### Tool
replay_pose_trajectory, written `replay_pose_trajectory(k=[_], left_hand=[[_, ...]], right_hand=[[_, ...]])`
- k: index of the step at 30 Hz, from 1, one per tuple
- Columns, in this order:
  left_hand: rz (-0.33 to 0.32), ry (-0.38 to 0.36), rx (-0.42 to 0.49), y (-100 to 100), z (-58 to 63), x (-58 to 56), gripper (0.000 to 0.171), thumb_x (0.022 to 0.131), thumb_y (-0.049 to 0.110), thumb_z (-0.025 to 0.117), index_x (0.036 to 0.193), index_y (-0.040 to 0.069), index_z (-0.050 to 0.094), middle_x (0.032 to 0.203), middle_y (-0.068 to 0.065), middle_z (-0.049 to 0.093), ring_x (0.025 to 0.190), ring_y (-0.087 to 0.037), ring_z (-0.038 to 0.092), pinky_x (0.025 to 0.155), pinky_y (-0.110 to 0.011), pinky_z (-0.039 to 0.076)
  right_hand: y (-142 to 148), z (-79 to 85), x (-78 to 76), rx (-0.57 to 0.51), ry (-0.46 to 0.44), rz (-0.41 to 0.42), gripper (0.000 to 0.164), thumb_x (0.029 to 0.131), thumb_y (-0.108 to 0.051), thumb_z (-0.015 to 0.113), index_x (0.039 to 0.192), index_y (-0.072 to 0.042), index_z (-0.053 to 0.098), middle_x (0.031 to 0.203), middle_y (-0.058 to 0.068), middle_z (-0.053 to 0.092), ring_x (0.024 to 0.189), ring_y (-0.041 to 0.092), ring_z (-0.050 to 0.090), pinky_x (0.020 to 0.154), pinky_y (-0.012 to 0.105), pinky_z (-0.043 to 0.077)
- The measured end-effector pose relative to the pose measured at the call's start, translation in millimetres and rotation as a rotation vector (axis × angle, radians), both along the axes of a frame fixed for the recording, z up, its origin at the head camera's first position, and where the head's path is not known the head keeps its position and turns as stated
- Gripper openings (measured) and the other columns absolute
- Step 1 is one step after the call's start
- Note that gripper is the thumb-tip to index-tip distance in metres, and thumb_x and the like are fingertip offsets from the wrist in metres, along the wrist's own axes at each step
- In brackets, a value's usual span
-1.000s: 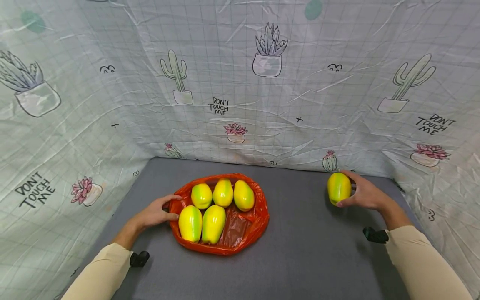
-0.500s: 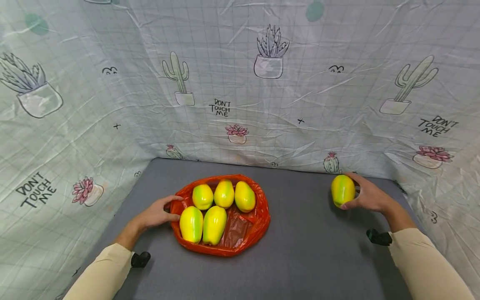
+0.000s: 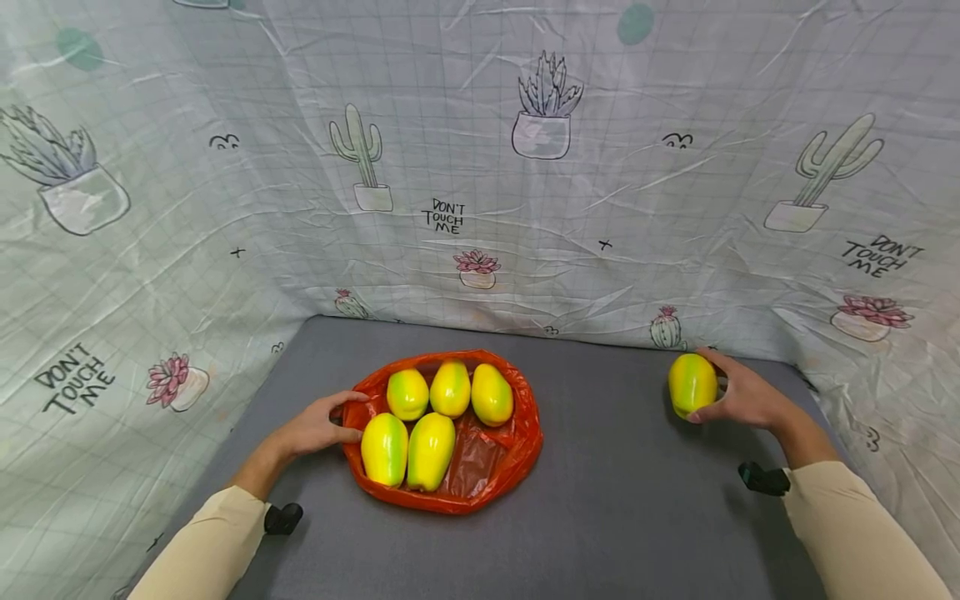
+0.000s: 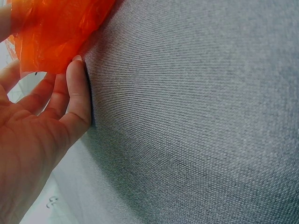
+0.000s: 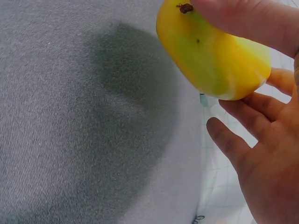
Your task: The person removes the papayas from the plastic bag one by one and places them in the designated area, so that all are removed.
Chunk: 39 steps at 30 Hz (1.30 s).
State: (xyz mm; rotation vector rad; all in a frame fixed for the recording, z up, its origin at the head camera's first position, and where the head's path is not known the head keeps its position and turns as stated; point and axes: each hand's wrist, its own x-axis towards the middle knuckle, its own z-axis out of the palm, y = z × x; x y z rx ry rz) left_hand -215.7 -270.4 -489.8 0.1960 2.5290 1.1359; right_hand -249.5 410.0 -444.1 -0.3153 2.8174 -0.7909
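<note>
In the head view my right hand [image 3: 742, 397] holds a glossy yellow-green mango [image 3: 692, 385] at the right rear of the grey table. The right wrist view shows the thumb across the top of this mango [image 5: 219, 58], near its dark stem end, with fingers on the other side. A shadow lies on the cloth beside it. My left hand [image 3: 315, 427] grips the left side of a red plastic bag [image 3: 471, 457], which sits wide open. In the left wrist view, bag film [image 4: 56, 35] lies between the thumb and fingers. Several mangoes [image 3: 430, 450] rest inside the bag, mostly toward its left and back.
The grey cloth-covered table [image 3: 600, 483] extends between the bag and my right hand. A wrinkled white curtain [image 3: 540, 208] printed with potted cacti rises behind the table and along both sides.
My right hand has shifted slightly to the right with the mango still held. The left hand stays at the bag, and the mangoes inside keep their places.
</note>
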Motion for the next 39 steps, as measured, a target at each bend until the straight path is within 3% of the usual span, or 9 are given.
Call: replay_pose_trajectory(k=[11, 25, 31, 39], left_hand=[[0.006, 0.001, 0.014, -0.6, 1.1, 0.5, 0.068, 0.085, 0.027, 0.080, 0.146, 0.009, 0.054, 0.149, -0.025, 0.052, 0.124, -0.035, 0.055, 0.099, -0.039, 0.050], [0.013, -0.004, 0.015, -0.8, -1.4, -1.4, 0.068, 0.085, 0.028, 0.080, 0.146, 0.010, 0.054, 0.148, -0.024, 0.052, 0.124, -0.034, 0.056, 0.098, -0.038, 0.050], [0.017, -0.005, -0.008, -0.2, -0.8, -0.6, 0.069, 0.085, 0.030, 0.080, 0.146, 0.011, 0.054, 0.150, -0.024, 0.051, 0.126, -0.035, 0.054, 0.101, -0.043, 0.050], [0.018, -0.001, -0.013, 0.4, -1.0, -0.9, 0.069, 0.084, 0.029, 0.080, 0.146, 0.011, 0.055, 0.148, -0.024, 0.052, 0.124, -0.035, 0.056, 0.099, -0.041, 0.051]], right_hand=[[2.6, -0.6, -0.6, -0.015, -0.035, -0.017, 0.125, 0.074, -0.037, 0.094, 0.162, 0.007, 0.017, 0.153, 0.041, 0.035, 0.124, 0.051, 0.050, 0.096, 0.064, 0.046], [9.0, -5.3, -2.3, -0.030, -0.048, -0.033, 0.127, 0.072, -0.034, 0.094, 0.162, 0.008, 0.015, 0.157, 0.044, 0.029, 0.127, 0.053, 0.047, 0.101, 0.070, 0.040], [8.7, -5.9, -2.7, -0.026, -0.056, -0.042, 0.128, 0.072, -0.035, 0.094, 0.162, 0.007, 0.014, 0.158, 0.044, 0.027, 0.126, 0.052, 0.047, 0.100, 0.069, 0.041], [8.8, -9.4, -3.8, -0.022, -0.064, -0.039, 0.128, 0.073, -0.036, 0.094, 0.163, 0.007, 0.013, 0.156, 0.044, 0.030, 0.127, 0.053, 0.047, 0.101, 0.071, 0.040]])
